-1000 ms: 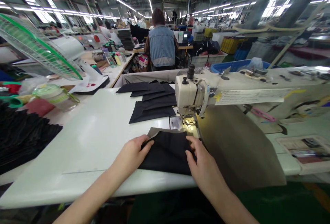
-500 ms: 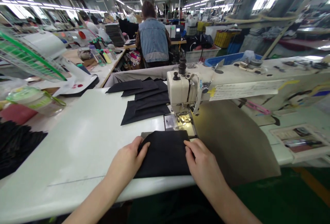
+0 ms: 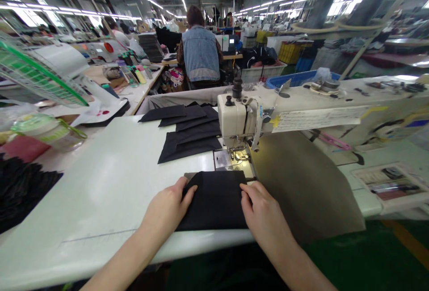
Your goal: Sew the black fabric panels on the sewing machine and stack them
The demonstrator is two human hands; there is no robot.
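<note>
A folded piece of black fabric (image 3: 216, 201) lies flat at the table's front edge, just before the sewing machine's needle plate (image 3: 231, 160). My left hand (image 3: 170, 204) pinches its left edge between thumb and fingers. On the opposite side, my right hand (image 3: 261, 204) is closed on the right edge with thumb and index finger. A strip of grey-brown material (image 3: 190, 176) peeks out behind the fabric's upper left corner. The sewing machine head (image 3: 236, 119) stands beyond the fabric, its presser foot apart from the cloth.
Several black fabric pieces (image 3: 187, 141) lie overlapped left of the machine head. A fan (image 3: 80, 85), a lidded plastic container (image 3: 50, 130) and a dark fabric pile (image 3: 27, 192) are at the left. A parts tray (image 3: 392, 183) sits at the right. A person in a denim vest (image 3: 200, 54) sits ahead.
Both hands keep hold of the black fabric in almost the same place. The view has shifted very slightly.
</note>
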